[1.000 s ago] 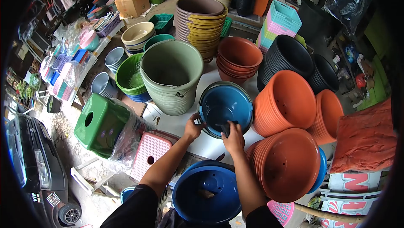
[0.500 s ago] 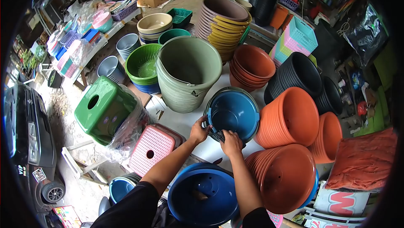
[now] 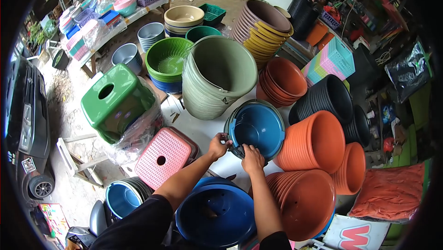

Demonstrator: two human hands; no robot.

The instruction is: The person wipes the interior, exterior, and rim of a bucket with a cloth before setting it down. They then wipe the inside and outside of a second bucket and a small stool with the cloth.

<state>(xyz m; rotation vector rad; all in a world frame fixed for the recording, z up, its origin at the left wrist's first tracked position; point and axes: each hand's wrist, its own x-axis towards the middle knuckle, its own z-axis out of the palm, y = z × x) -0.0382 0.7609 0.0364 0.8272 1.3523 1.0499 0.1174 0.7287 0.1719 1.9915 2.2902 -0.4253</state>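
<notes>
A blue bucket (image 3: 258, 123) sits nested on top of a stack of darker buckets, its open mouth facing me. My left hand (image 3: 219, 145) is closed at the left front of its rim, thumb and fingers pinching the edge. Close beside it, my right hand (image 3: 253, 158) curls its fingers over the front of the same rim. Dark material shows between the two hands; I cannot make out whether it is a handle or a lower rim. Nearer my body, between my forearms, stands a large blue basin (image 3: 217, 215) with small holes in its bottom.
Orange pots (image 3: 311, 139) stand in stacks right of the bucket, with black pots (image 3: 325, 100) behind. A tall grey-green bucket stack (image 3: 217, 84) rises beyond it. Pink stools (image 3: 166, 155) and a green stool (image 3: 115, 100) stand left. A parked car (image 3: 30, 130) is at far left.
The view has tilted slightly, so surrounding things shift in the picture. Both hands stay at the blue bucket's front rim, with the right fingers slightly more spread along it.
</notes>
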